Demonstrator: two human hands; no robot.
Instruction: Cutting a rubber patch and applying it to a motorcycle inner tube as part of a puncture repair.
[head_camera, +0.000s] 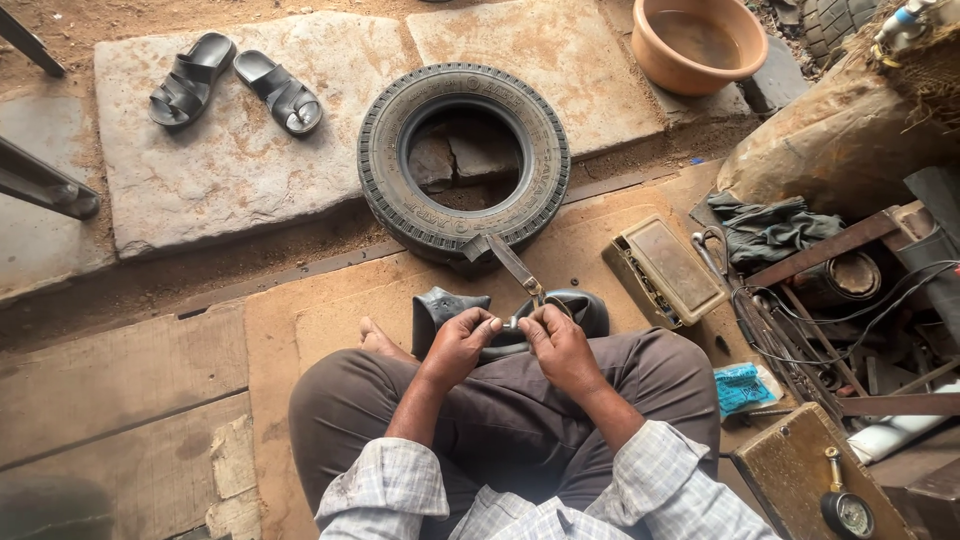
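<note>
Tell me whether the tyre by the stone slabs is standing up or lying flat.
Lying flat. The tyre shows its full round sidewall to the camera, with stones visible through its centre hole.

Tyre (463, 160) lies before the hands (510, 340); sandals (235, 85) left, basin (698, 42) right

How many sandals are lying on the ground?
2. One black sandal lies on the stone slab at the upper left, and the other black sandal lies just right of it on the same slab. More could be out of view.
</note>
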